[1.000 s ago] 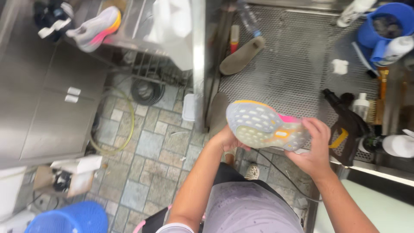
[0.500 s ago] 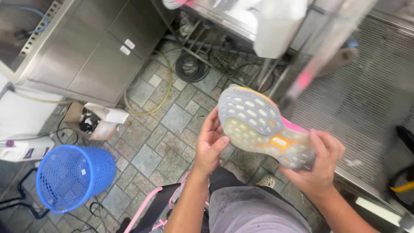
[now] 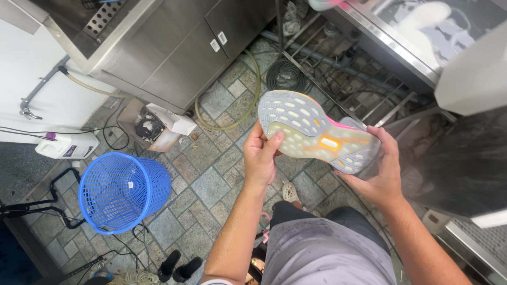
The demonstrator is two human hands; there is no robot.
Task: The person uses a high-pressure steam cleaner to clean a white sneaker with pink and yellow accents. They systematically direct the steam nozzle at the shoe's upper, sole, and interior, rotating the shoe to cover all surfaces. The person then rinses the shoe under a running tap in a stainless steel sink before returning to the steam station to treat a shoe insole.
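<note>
I hold a sports shoe (image 3: 311, 129) sole-up in front of me, over the stone-tiled floor. Its sole is grey with an orange patch and a pink edge. My left hand (image 3: 261, 153) grips the toe end, thumb on the sole. My right hand (image 3: 383, 169) holds the heel end from the side and below. The shoe's upper faces down and is hidden.
A blue mesh basket (image 3: 124, 190) stands on the floor at the left. Beside it are an open cardboard box (image 3: 153, 126), a white jug (image 3: 66, 145) and a coiled hose (image 3: 248, 105). Steel cabinets (image 3: 169, 58) stand behind, and a steel counter (image 3: 401, 42) at the right.
My view has swung left, away from the steel counter toward the floor and basket. Both hands keep the shoe sole-up, now held nearer the middle of view.
</note>
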